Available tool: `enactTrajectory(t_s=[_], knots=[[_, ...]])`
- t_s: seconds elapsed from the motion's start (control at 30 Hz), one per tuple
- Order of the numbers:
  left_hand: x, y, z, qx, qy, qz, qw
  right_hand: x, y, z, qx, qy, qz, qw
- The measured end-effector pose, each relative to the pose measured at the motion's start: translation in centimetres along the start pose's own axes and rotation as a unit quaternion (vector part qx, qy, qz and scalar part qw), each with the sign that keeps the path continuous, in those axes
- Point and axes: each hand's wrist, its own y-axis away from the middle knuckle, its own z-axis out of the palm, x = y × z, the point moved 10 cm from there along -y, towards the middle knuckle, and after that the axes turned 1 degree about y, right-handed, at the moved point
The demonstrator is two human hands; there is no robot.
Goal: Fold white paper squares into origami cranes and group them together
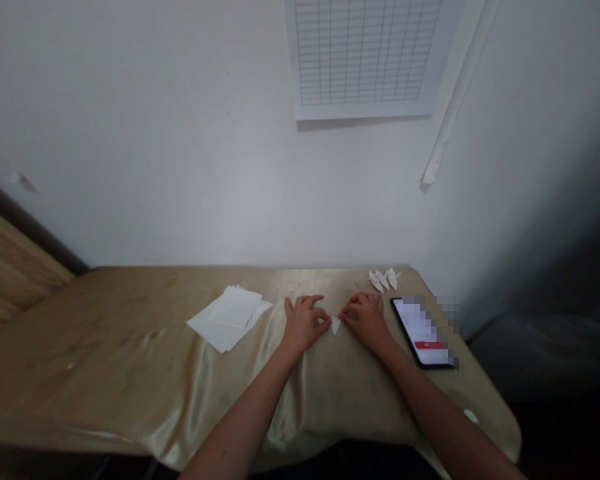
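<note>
A small folded piece of white paper (335, 325), pointed toward me, is between my two hands at the middle of the table. My left hand (306, 322) pinches its left edge between thumb and forefinger, the other fingers spread. On the opposite edge, my right hand (366, 316) has its fingertips closed in a pinch. Several small folded white paper figures (384, 279) lie in a row beyond my right hand. To the left of my left hand rests a loose stack of white paper sheets (230, 317).
A phone (423, 333) with a lit screen lies right of my right forearm. The table (115, 347) has a wrinkled, shiny gold-beige cover and stands against a white wall (205, 167). A printed grid sheet (365, 53) hangs above. A small pale object (471, 416) sits near the right edge.
</note>
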Motion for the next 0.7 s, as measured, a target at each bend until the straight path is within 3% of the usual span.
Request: enactTrajectory(t_s=[0.33, 0.7], knots=[[0.3, -0.1, 0.2, -0.008, -0.014, 0.020, 1.000, 0.1, -0.2, 0.4, 0.004, 0.012, 0.017, 1.000], [-1.0, 0.0, 0.2, -0.010, -0.014, -0.033, 0.999, -1.0, 0.2, 0.5, -0.030, -0.027, -0.042, 0.998]])
